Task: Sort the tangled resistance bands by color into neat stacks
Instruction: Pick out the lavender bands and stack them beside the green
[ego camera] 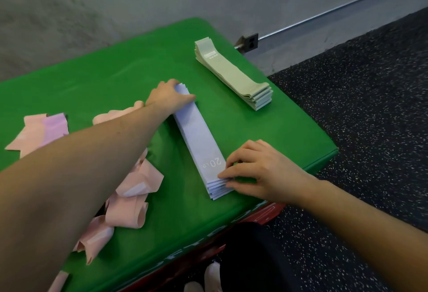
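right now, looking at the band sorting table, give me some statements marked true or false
1. The left hand rests on the far end of the lavender stack. True.
2. The sage green stack is being held by the right hand. False: no hand touches it; the right hand has its fingertips at the near end of the lavender stack.
3. The pink bands lie in a loose, curled pile. True.
4. The top lavender band reads 50 lb. False: it reads 20 lb.
5. The bands sit on a blue surface. False: the mat is green.
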`<act>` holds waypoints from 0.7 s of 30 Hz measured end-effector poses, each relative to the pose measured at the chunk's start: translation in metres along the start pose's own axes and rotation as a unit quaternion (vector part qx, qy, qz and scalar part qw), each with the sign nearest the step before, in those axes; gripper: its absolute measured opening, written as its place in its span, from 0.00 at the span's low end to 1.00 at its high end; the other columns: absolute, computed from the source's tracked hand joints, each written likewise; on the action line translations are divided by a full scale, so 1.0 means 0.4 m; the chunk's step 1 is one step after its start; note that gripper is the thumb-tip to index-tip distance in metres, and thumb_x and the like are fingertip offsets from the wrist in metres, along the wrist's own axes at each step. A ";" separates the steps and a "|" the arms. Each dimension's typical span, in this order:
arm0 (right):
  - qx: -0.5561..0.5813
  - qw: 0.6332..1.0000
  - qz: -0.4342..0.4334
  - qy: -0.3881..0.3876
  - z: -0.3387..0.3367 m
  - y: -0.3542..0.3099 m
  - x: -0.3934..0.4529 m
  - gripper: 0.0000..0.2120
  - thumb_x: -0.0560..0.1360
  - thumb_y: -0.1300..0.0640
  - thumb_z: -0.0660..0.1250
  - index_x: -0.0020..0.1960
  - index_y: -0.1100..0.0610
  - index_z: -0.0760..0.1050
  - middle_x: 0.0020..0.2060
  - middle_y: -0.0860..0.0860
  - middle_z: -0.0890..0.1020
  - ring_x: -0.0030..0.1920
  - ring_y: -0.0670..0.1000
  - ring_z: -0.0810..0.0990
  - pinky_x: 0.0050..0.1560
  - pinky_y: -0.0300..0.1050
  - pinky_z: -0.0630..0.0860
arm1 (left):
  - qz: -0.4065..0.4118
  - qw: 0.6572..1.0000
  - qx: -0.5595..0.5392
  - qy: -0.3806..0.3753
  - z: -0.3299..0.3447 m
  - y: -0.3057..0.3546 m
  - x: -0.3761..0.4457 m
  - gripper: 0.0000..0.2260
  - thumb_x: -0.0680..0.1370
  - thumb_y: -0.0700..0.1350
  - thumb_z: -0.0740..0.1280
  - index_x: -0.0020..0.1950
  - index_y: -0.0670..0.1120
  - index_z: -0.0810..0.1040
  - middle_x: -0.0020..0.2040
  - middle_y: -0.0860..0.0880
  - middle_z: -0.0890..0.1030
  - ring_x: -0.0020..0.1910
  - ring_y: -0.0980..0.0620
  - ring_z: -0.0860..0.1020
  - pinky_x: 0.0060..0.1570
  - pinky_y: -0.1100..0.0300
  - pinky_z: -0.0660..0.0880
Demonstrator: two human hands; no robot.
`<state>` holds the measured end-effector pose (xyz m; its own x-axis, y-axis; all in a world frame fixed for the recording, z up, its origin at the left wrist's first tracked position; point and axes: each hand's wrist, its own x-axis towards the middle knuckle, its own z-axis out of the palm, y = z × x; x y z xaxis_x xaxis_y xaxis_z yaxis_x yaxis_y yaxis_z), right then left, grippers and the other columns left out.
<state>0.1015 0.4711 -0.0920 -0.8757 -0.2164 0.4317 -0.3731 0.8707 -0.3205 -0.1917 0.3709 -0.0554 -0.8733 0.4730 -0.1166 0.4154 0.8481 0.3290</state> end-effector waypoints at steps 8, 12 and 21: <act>0.004 1.000 0.018 -0.003 0.002 0.001 0.005 0.10 0.77 0.44 0.69 0.54 0.47 0.84 0.47 0.45 0.80 0.47 0.49 0.75 0.44 0.50 0.73 | -0.008 1.000 0.008 -0.024 0.008 -0.002 0.016 0.33 0.76 0.61 0.67 0.77 0.49 0.65 0.74 0.44 0.68 0.70 0.40 0.70 0.66 0.44 0.71; 0.020 0.999 0.046 -0.010 -0.007 -0.006 0.004 0.13 0.76 0.42 0.69 0.56 0.47 0.83 0.48 0.45 0.79 0.47 0.48 0.75 0.46 0.52 0.76 | -0.004 0.999 0.001 -0.034 -0.007 -0.003 0.000 0.34 0.79 0.62 0.64 0.80 0.49 0.59 0.78 0.43 0.60 0.73 0.39 0.67 0.71 0.42 0.67; 0.057 0.992 0.111 0.004 -0.066 -0.071 0.030 0.13 0.77 0.44 0.67 0.58 0.47 0.81 0.49 0.45 0.79 0.49 0.48 0.75 0.53 0.49 0.76 | 0.069 0.996 -0.029 0.040 -0.112 -0.038 -0.152 0.23 0.82 0.55 0.62 0.75 0.48 0.67 0.77 0.48 0.61 0.45 0.50 0.79 0.48 0.53 0.76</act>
<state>0.1098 0.4553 -0.0553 -0.9379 -0.0214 0.3464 -0.2041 0.8411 -0.5008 -0.1561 0.3186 -0.0112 -0.8276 0.5613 0.0085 0.5194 0.7598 0.3910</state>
